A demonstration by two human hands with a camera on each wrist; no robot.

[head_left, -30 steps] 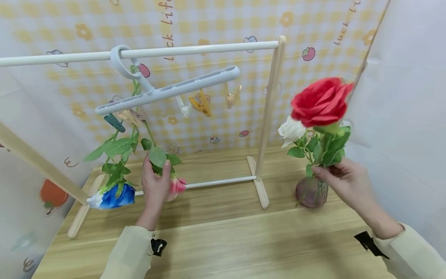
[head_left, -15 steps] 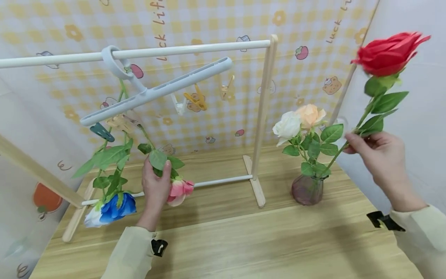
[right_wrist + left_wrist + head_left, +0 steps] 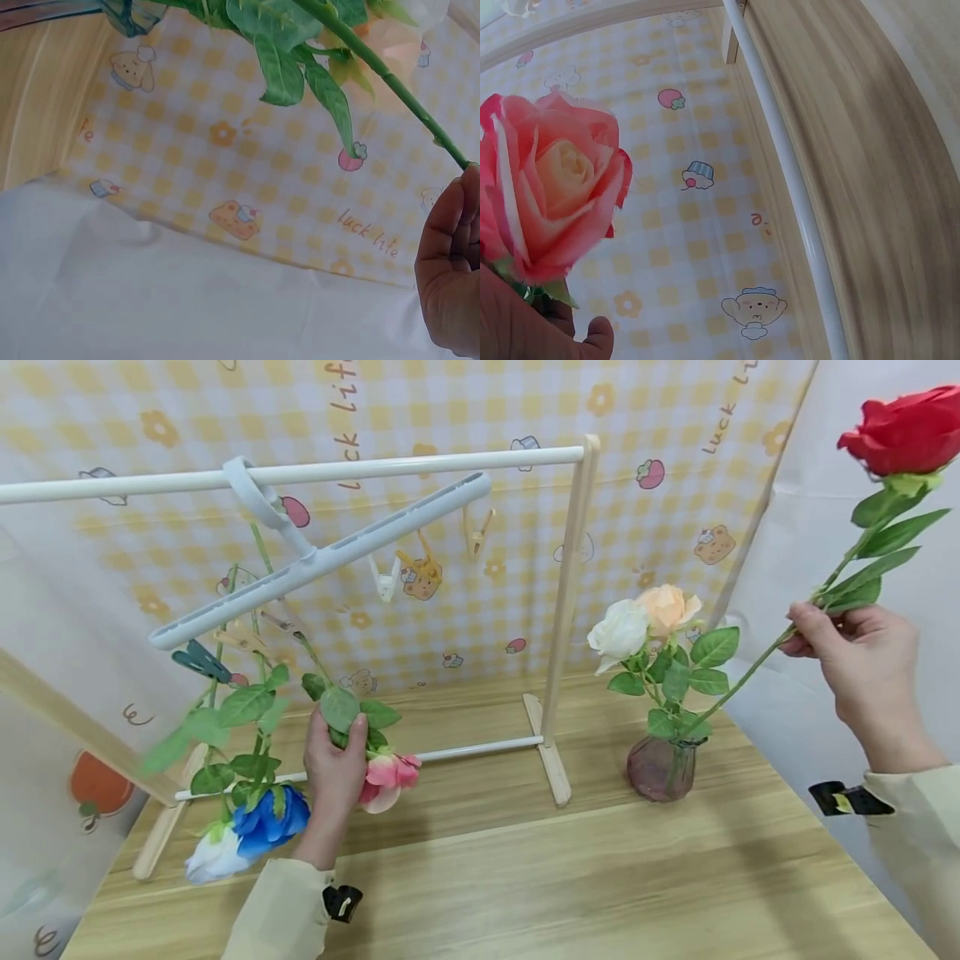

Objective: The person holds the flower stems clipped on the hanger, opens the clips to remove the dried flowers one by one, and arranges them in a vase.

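My right hand (image 3: 870,668) pinches the stem of a red rose (image 3: 907,431) at the right, with thumb and fingertips below its leaves. That stem slants down into the mouth of a purple glass vase (image 3: 660,772), where a white rose (image 3: 618,632) and a peach rose (image 3: 670,610) stand. My left hand (image 3: 335,772) holds a pink rose (image 3: 388,783) by its leafy stem just behind the bloom. It hangs head down from a clip on a grey-blue hanger (image 3: 315,560). Beside it, a blue rose (image 3: 272,818) and a white-blue rose (image 3: 217,853) hang head down too.
The hanger hooks over the white top rod (image 3: 420,467) of a wooden rack and tilts, left end low. A dark green clip (image 3: 201,662) is at its left; a white clip (image 3: 386,578) and a yellow clip (image 3: 420,560) hang further right. A lower rod (image 3: 480,749) crosses near the table.
My right hand has moved right and up from the vase, drawing the red rose's stem sideways. The hanger's left end has dropped, and the blue and white-blue roses have swung lower. My left hand stays put.
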